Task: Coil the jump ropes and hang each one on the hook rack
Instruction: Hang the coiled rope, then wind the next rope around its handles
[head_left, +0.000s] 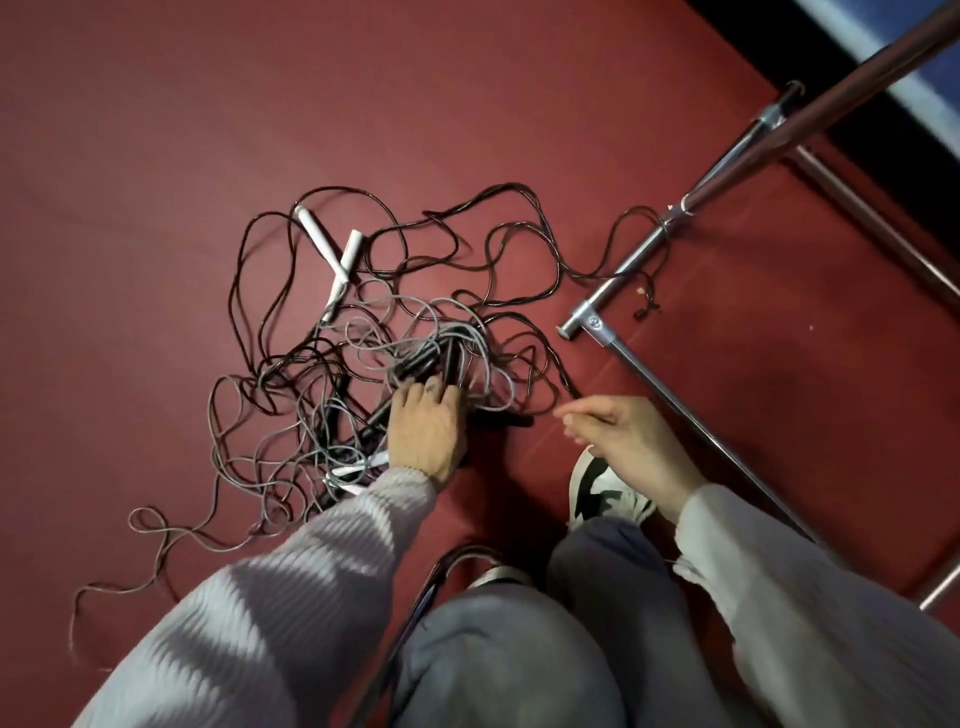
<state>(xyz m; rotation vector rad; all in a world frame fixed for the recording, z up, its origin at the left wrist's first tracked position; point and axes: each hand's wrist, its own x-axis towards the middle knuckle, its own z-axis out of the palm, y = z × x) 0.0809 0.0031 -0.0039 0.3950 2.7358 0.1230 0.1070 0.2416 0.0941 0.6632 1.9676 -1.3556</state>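
Observation:
Several jump ropes lie in one tangled pile (363, 332) on the red floor, black and grey cords looped through each other. Two white handles (332, 249) cross at the pile's far side, and black handles (431, 358) lie in its middle. My left hand (426, 431) reaches into the pile with its fingers resting on the black handles. More white handles (358, 470) show beside that wrist. My right hand (613, 436) hovers to the right and pinches the end of a straight black cord (563, 376) from the pile. The metal rack (727, 171) stands to the right.
The rack's base tubes (691, 410) run along the floor right of my right hand, with a joint (592, 319) close to the pile. A black cord loops around the rack's tube (660, 234). My shoe (597, 493) and knees fill the bottom. Dark cords (441, 571) lie by my left knee.

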